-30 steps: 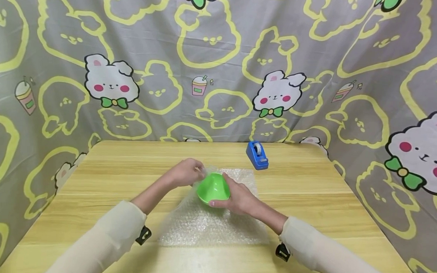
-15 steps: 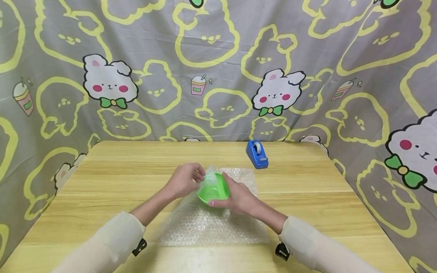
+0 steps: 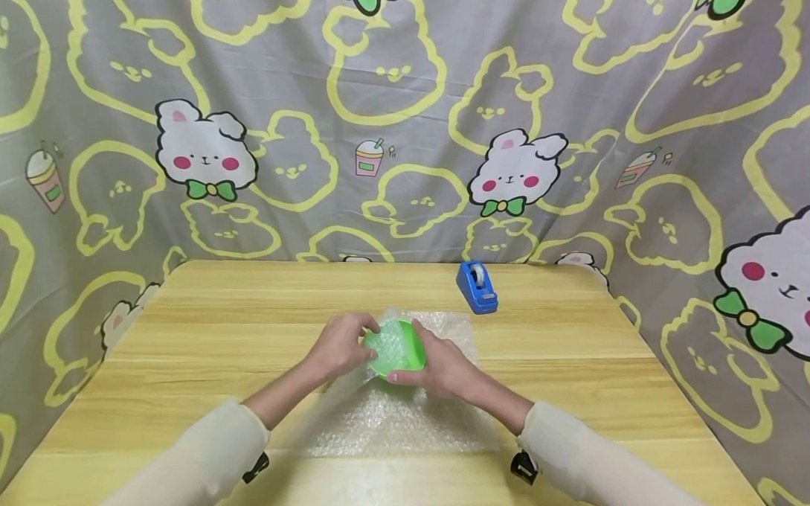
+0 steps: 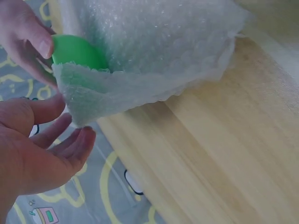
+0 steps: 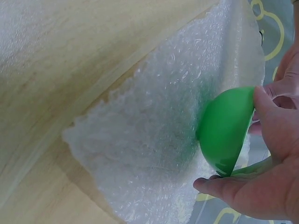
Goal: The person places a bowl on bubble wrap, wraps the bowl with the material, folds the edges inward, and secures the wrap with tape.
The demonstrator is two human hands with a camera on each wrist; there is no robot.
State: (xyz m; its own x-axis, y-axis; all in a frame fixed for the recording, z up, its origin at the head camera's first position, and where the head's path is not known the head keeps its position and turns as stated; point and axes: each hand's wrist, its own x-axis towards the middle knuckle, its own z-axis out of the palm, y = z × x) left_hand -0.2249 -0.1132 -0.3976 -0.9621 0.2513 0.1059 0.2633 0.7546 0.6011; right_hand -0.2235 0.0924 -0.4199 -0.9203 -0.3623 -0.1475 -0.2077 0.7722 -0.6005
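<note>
A green bowl (image 3: pixel 416 349) stands tilted on its side over a sheet of bubble wrap (image 3: pixel 405 428). My right hand (image 3: pixel 446 368) grips the bowl's rim from the right, thumb at the near side and fingers toward the far side. Folded up from the left, a corner of the bubble wrap covers much of the bowl's opening. My left hand (image 3: pixel 340 347) holds that corner at the left rim, thumb and fingers curved about its edge in the left wrist view. From the right wrist view, the bowl's smooth outside (image 5: pixel 226 126) rests against the wrap.
A blue tape dispenser (image 3: pixel 477 288) with a roll of clear tape stands at the back right of the wooden table (image 3: pixel 242 299). A grey patterned curtain (image 3: pixel 424 82) hangs behind and along both sides of the table.
My left hand has brought the bubble wrap's corner down and toward me, over the bowl's opening, which lay uncovered a second ago. The right hand keeps its grip in place.
</note>
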